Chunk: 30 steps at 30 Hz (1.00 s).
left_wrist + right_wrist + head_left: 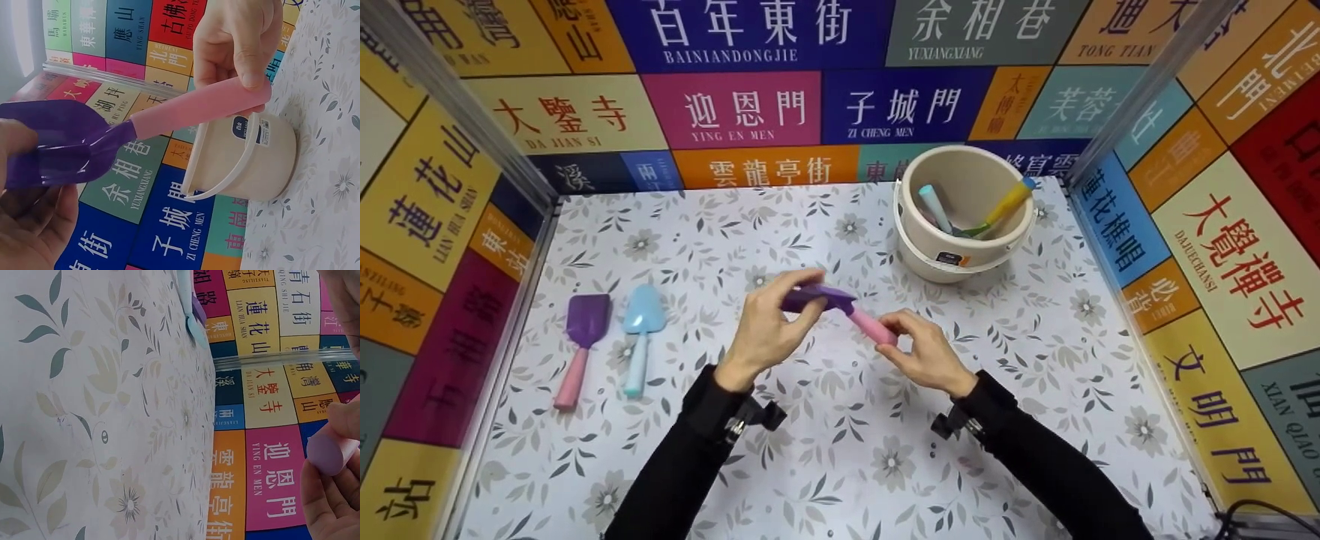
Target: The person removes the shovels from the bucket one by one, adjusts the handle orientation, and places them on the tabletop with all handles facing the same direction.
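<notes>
hands [840, 330] apparently mid-table, bucket [964, 247] near

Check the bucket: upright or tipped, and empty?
Upright, not empty: the bucket stands on its base with its mouth up and toy tools inside.

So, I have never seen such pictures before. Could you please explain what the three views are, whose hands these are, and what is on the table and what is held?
There is no machine here: a person in black sleeves works with bare hands. The large picture comes from a camera on the person's head, looking down. The other two come from cameras on each wrist.

Both hands hold one toy shovel above the flowered table. The left hand grips its purple blade; the right hand pinches its pink handle.

On the table lie a second purple shovel and a light blue shovel, side by side at the left. At the back right stands a cream bucket with other toy tools inside. Colourful panels with Chinese signs surround the table.
</notes>
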### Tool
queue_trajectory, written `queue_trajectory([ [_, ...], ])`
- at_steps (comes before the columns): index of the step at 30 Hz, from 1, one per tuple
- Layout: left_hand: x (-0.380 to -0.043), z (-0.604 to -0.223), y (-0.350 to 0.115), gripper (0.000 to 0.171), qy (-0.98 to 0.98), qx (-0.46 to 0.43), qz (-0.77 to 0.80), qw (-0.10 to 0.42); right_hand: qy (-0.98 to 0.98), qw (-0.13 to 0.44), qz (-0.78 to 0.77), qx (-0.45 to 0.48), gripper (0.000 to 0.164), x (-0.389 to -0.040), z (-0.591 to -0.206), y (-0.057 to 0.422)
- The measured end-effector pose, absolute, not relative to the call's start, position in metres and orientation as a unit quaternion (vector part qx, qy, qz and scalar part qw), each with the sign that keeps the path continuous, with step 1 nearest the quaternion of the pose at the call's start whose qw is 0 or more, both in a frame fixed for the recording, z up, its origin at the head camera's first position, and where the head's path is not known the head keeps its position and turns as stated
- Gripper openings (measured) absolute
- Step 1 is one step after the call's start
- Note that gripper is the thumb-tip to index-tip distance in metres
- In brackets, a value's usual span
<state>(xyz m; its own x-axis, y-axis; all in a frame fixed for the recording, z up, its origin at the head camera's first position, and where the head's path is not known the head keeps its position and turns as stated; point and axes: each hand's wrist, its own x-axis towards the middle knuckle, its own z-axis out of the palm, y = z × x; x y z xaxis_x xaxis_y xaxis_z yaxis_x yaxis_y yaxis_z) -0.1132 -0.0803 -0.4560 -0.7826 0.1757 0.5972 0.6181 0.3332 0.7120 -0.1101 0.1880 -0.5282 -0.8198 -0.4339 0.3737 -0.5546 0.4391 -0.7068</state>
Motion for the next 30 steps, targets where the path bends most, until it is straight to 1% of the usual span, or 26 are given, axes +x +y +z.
queue_trajectory([
  [4, -0.108, -0.46, -0.076, 0.083, -0.749, -0.187, -0.604, 0.199, -0.845, 0.086, 0.449, 0.277, 0.028, -0.111, -0.527, 0.184],
  [6, -0.105, -0.466, -0.07, 0.102, -0.718, -0.151, -0.649, 0.2, -0.844, 0.093, 0.458, 0.263, 0.027, -0.11, -0.526, 0.182],
  [8, -0.103, -0.474, -0.062, 0.111, -0.693, -0.118, -0.679, 0.21, -0.841, 0.099, 0.469, 0.25, 0.028, -0.11, -0.527, 0.18],
  [9, -0.101, -0.478, -0.057, 0.111, -0.682, -0.105, -0.691, 0.214, -0.839, 0.101, 0.476, 0.245, 0.028, -0.11, -0.527, 0.178],
  [10, -0.1, -0.483, -0.051, 0.109, -0.676, -0.094, -0.698, 0.217, -0.835, 0.103, 0.484, 0.241, 0.028, -0.11, -0.527, 0.177],
  [12, -0.097, -0.492, -0.041, 0.097, -0.673, -0.075, -0.705, 0.211, -0.827, 0.106, 0.5, 0.235, 0.028, -0.111, -0.529, 0.172],
  [16, -0.093, -0.504, -0.022, 0.071, -0.672, -0.045, -0.719, 0.172, -0.814, 0.104, 0.528, 0.22, 0.028, -0.111, -0.53, 0.163],
  [18, -0.093, -0.506, -0.015, 0.062, -0.67, -0.029, -0.725, 0.157, -0.81, 0.1, 0.538, 0.212, 0.028, -0.111, -0.53, 0.159],
  [21, -0.095, -0.509, -0.007, 0.054, -0.661, -0.016, -0.736, 0.147, -0.808, 0.092, 0.545, 0.206, 0.028, -0.11, -0.531, 0.155],
  [26, -0.098, -0.511, 0.0, 0.047, -0.655, -0.01, -0.742, 0.143, -0.806, 0.093, 0.546, 0.209, 0.027, -0.109, -0.537, 0.15],
  [30, -0.1, -0.513, 0.003, 0.041, -0.65, 0.002, -0.747, 0.139, -0.808, 0.083, 0.546, 0.205, 0.028, -0.108, -0.541, 0.147],
])
